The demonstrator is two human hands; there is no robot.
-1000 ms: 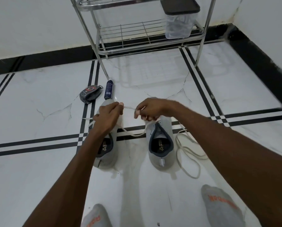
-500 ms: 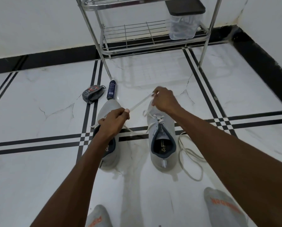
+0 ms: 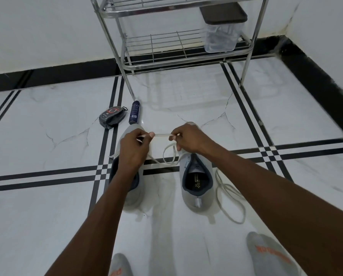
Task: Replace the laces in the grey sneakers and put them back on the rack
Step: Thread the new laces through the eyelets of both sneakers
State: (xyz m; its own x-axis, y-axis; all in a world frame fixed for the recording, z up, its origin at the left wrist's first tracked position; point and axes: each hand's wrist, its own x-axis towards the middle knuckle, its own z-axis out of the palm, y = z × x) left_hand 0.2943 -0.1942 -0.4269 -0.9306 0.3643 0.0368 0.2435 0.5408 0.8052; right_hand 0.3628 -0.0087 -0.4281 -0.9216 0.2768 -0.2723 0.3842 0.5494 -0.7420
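Two grey sneakers stand side by side on the white tiled floor, toes pointing away from me: the left sneaker (image 3: 129,193) and the right sneaker (image 3: 198,186). A white lace (image 3: 162,135) is stretched flat between my hands, and its slack hangs in a loop (image 3: 169,155) down to the right sneaker. My left hand (image 3: 133,149) pinches one end above the left sneaker. My right hand (image 3: 188,139) pinches the lace over the right sneaker's toe. A second, loose lace (image 3: 229,198) lies coiled on the floor right of the right sneaker.
A metal wire rack (image 3: 178,48) stands against the wall ahead, with a clear plastic box with a dark lid (image 3: 222,28) on its low shelf. A dark spray can (image 3: 134,112) and a black polish case (image 3: 112,116) lie on the floor. My grey-socked feet (image 3: 270,255) are at the bottom.
My right hand has dropped back from its raised pull to level with my left, so the lace now runs short and horizontal between them, with a slack loop hanging below.
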